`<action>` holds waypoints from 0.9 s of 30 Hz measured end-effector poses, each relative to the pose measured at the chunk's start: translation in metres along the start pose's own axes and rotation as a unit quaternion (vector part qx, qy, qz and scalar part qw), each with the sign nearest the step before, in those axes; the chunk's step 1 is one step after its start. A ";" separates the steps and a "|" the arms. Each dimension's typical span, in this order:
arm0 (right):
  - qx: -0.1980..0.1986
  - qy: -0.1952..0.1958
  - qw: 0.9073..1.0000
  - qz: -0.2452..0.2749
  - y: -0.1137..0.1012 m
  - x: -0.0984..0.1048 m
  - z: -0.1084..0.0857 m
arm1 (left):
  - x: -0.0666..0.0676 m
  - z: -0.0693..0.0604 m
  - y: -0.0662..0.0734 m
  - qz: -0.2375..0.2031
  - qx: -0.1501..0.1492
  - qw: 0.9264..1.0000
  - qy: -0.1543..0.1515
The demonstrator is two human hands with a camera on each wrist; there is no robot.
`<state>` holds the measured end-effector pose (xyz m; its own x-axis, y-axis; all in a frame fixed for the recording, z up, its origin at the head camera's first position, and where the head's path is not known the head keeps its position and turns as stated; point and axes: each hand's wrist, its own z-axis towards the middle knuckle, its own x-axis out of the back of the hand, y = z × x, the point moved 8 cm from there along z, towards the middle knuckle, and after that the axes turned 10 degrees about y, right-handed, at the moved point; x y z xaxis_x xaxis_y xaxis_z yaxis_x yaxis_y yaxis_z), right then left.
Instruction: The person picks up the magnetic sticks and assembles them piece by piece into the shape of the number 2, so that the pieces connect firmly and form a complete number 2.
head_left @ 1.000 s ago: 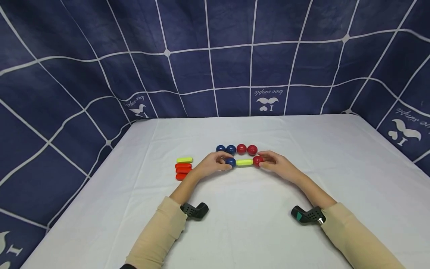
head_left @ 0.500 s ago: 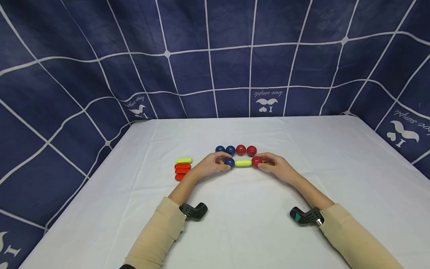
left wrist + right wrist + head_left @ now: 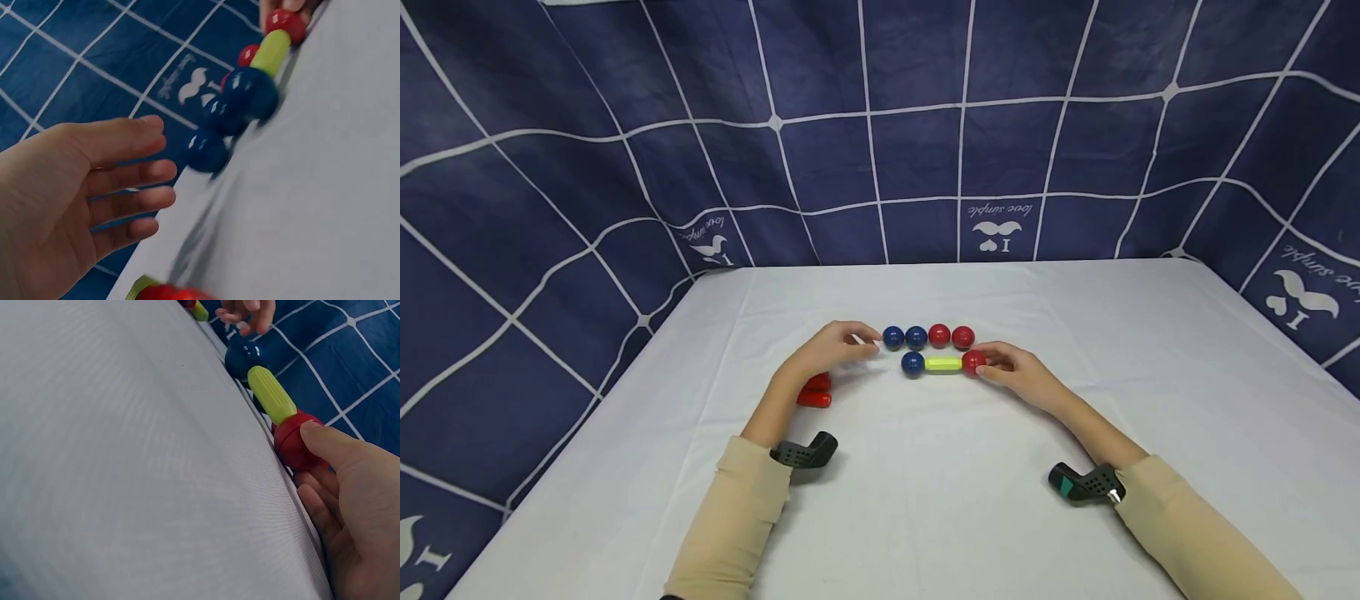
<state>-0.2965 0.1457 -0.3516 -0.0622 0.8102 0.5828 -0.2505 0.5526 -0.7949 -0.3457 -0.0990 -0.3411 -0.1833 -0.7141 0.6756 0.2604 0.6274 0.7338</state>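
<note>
"Currently, which step is in hand?"

"Assembly, I judge. A yellow rod (image 3: 943, 364) lies between a blue ball (image 3: 913, 364) and a red ball (image 3: 972, 362), toward the table's (image 3: 940, 500) far edge, just before the four-ball row (image 3: 916, 337). The right hand (image 3: 1018, 377) pinches the red ball; the left hand (image 3: 833, 346) holds nothing, fingers relaxed."

"Next move?"

"Probably calls for the left hand to fetch another part, perhaps from the red rods (image 3: 815, 400) toward the left edge."
</note>
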 end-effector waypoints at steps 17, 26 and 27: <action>-0.002 -0.002 1.000 0.010 0.037 -0.005 0.014 | 0.048 -0.017 -0.066 0.086 0.100 0.991 0.009; 0.004 -0.004 1.000 0.017 0.034 -0.006 0.014 | 0.050 -0.016 -0.071 0.074 0.099 0.992 0.041; 0.004 -0.005 1.000 0.019 0.033 -0.006 0.014 | 0.052 -0.015 -0.071 0.073 0.100 0.991 0.050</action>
<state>-0.3178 0.1564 -0.3794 -0.0811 0.8287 0.5537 -0.2552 0.5198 -0.8153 -0.3591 -0.1849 -0.3590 -0.0598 -0.6322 0.7725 0.0817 0.7681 0.6350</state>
